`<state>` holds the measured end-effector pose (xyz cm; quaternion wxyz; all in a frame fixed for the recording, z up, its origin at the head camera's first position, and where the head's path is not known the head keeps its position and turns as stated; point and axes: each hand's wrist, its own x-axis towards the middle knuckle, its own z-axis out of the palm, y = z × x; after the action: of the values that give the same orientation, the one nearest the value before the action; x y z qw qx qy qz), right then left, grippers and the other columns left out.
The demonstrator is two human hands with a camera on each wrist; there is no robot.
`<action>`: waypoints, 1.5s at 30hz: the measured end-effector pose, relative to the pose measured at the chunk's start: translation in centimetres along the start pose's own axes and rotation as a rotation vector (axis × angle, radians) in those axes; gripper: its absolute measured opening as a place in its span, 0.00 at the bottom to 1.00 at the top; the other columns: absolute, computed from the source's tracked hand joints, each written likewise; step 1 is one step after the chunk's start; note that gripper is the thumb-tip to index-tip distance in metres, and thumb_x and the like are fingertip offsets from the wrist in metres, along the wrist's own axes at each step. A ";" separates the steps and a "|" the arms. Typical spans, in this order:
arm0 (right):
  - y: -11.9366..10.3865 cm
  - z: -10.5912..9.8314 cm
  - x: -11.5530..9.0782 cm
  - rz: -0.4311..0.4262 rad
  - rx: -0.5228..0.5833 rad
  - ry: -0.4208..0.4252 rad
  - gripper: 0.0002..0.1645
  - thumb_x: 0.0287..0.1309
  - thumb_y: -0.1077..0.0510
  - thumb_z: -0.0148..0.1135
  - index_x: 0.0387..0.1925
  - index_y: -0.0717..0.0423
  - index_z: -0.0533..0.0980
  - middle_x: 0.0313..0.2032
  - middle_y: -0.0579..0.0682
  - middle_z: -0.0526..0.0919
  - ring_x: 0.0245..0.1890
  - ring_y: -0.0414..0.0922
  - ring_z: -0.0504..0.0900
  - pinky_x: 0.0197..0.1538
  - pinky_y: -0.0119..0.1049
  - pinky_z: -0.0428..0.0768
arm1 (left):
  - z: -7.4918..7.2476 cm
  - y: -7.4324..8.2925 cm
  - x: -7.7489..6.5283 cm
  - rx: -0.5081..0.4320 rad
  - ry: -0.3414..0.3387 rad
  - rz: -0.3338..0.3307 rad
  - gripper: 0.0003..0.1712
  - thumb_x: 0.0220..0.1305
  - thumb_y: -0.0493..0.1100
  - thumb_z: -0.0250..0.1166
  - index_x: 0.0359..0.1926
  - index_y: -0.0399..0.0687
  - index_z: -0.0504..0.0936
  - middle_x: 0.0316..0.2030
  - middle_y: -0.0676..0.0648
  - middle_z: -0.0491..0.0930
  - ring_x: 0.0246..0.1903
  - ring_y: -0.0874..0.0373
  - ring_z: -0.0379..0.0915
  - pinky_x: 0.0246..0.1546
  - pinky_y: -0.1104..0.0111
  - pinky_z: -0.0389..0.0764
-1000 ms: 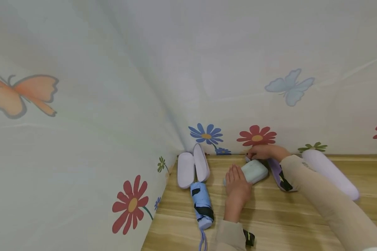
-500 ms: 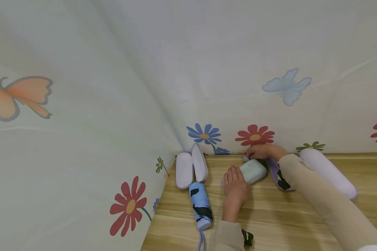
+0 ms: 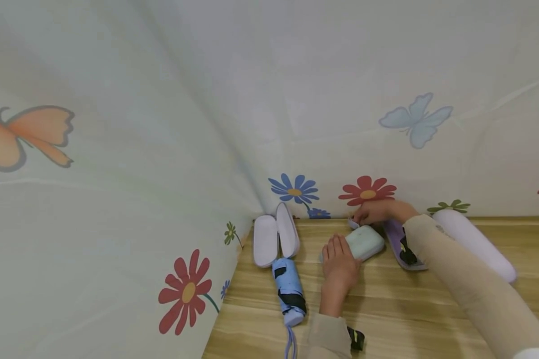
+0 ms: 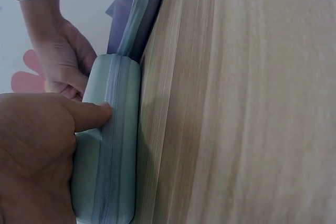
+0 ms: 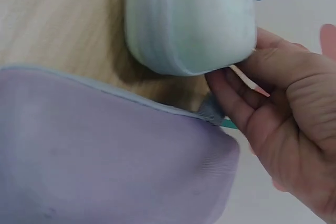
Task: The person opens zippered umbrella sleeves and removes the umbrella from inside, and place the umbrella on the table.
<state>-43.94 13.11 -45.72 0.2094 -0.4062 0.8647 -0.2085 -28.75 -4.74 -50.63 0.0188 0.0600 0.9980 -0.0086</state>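
Note:
A mint-green zip case (image 3: 365, 243) lies on the wood-look surface near the back wall. My left hand (image 3: 340, 262) holds it from above, fingers laid over its left part; in the left wrist view the thumb (image 4: 94, 115) presses beside the zip. Beyond the case's far side my right hand (image 3: 374, 212) has curled fingers, with a small pale lilac piece (image 3: 353, 224) at their tips. The right wrist view shows these fingers (image 5: 231, 95) tucked behind the case's end, partly hidden by it. A purple pouch (image 5: 105, 150) with a grey tab (image 5: 211, 109) lies close beside.
An open white glasses case (image 3: 266, 242) stands in the left corner. Before it lies a folded blue umbrella (image 3: 289, 289) with a black strap and a cord. A long lilac case (image 3: 476, 244) rests right of the right forearm. Printed fabric walls border the back and left.
Both hands keep nearly the same place on and behind the mint case. The small lilac piece at the right fingertips shows slightly more. The head view shifts a little.

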 end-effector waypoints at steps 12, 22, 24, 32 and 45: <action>-0.9 0.3 -0.1 -0.108 -0.200 0.096 0.11 0.59 0.74 0.64 0.37 0.61 0.87 0.34 0.47 0.86 0.32 0.39 0.79 0.44 0.39 0.84 | 0.4 0.2 -0.5 -0.054 0.019 -0.004 0.46 0.76 0.62 0.53 0.81 0.43 0.48 0.79 0.44 0.50 0.78 0.52 0.44 0.75 0.61 0.49; -1.4 1.9 -1.1 -0.225 -0.346 0.322 0.14 0.52 0.78 0.65 0.32 0.60 0.88 0.31 0.50 0.89 0.29 0.41 0.82 0.33 0.32 0.81 | 0.9 -0.3 -0.6 -0.098 0.094 -0.033 0.42 0.75 0.60 0.54 0.78 0.42 0.54 0.74 0.43 0.59 0.74 0.52 0.51 0.74 0.59 0.52; -1.3 2.1 -1.4 -0.224 -0.370 0.338 0.15 0.51 0.78 0.66 0.35 0.60 0.89 0.33 0.50 0.89 0.29 0.39 0.82 0.32 0.30 0.81 | 0.9 -0.4 -0.6 -0.117 0.094 -0.026 0.42 0.75 0.59 0.55 0.78 0.41 0.55 0.73 0.42 0.60 0.74 0.50 0.53 0.74 0.59 0.52; -1.1 2.5 -2.6 -0.127 -0.384 0.389 0.17 0.52 0.76 0.66 0.20 0.52 0.79 0.21 0.41 0.78 0.22 0.33 0.65 0.26 0.27 0.66 | 0.5 0.0 -0.2 -0.192 0.145 -0.006 0.42 0.72 0.59 0.60 0.74 0.37 0.60 0.68 0.41 0.66 0.69 0.48 0.60 0.71 0.58 0.58; -1.0 3.5 -2.9 -0.131 -0.359 0.478 0.19 0.49 0.78 0.63 0.15 0.56 0.73 0.17 0.35 0.59 0.19 0.33 0.57 0.24 0.27 0.58 | 0.2 0.2 -0.2 -0.266 0.248 -0.081 0.39 0.68 0.55 0.66 0.69 0.34 0.65 0.61 0.40 0.69 0.62 0.46 0.63 0.66 0.55 0.62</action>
<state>-39.83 14.13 -47.49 -0.0891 -0.4311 0.8844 -0.1551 -28.51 -4.61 -50.83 -0.0969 0.0173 0.9866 0.1302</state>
